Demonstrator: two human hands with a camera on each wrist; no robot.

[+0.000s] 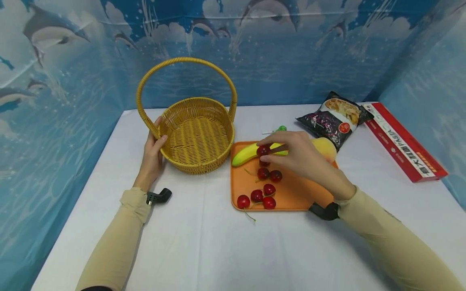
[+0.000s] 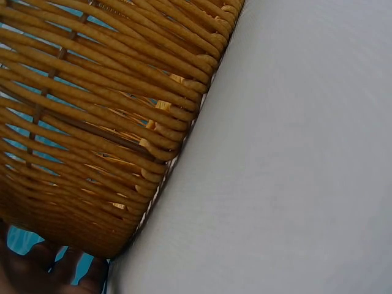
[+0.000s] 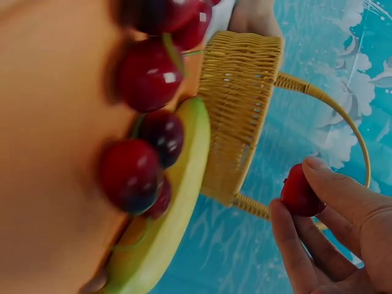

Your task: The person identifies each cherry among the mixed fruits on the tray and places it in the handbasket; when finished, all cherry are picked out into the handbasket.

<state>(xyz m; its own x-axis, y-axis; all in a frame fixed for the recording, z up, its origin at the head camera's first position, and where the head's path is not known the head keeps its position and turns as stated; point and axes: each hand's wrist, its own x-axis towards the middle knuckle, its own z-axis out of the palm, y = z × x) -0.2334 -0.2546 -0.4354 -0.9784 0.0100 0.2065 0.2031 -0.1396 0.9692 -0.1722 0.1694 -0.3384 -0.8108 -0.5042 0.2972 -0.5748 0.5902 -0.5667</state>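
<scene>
A yellow woven basket (image 1: 198,167) with a tall arched handle stands on the table, its inside bare. My left hand (image 1: 151,157) grips its left side near the foot of the handle, thumb on the rim; the left wrist view shows the fingers (image 2: 67,266) against the weave. Above an orange tray (image 1: 298,198), my right hand (image 1: 300,155) pinches a dark red cherry (image 3: 299,195) between thumb and fingers. Several more cherries (image 1: 263,173) lie on the tray, some with stems. Behind them is a banana (image 1: 244,155), partly covered by the right hand.
A yellow-pink fruit (image 1: 326,148), perhaps a peach, sits at the tray's back right. Behind the tray lies a small green-headed item (image 1: 282,128) with a white stick. Farther right are a black food packet (image 1: 336,117) and a red pasta box (image 1: 405,141). Dolphin-print curtains enclose the white table.
</scene>
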